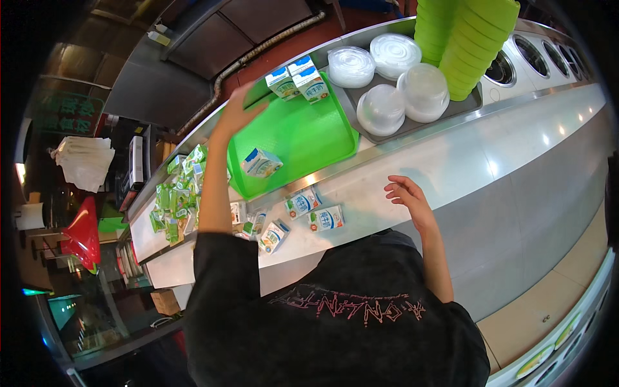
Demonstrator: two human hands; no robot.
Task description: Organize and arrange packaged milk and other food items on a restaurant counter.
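Note:
Over the far left edge of a green plastic tray [300, 140], my left hand [240, 110] reaches out, slightly blurred, thumb apart and nothing seen in it. Three milk cartons stand together in the tray's far corner, among them a front carton [311, 86] and a left carton [282, 84]. Another milk carton [262, 163] is at the tray's near left end. My right hand [407, 194] hovers above the counter's front part, its fingers loosely bent and holding nothing. To its left are two blue-and-white milk cartons [326, 219] [303, 202] and a tilted carton [273, 237].
Many small green packets [180, 200] are heaped left of my forearm. Right of the green tray, a grey tray [346, 104] bears stacks of clear plastic lids or bowls [379, 109]. Tall stacks of lime-green bowls [476, 43] rise behind, beside round metal wells [531, 55].

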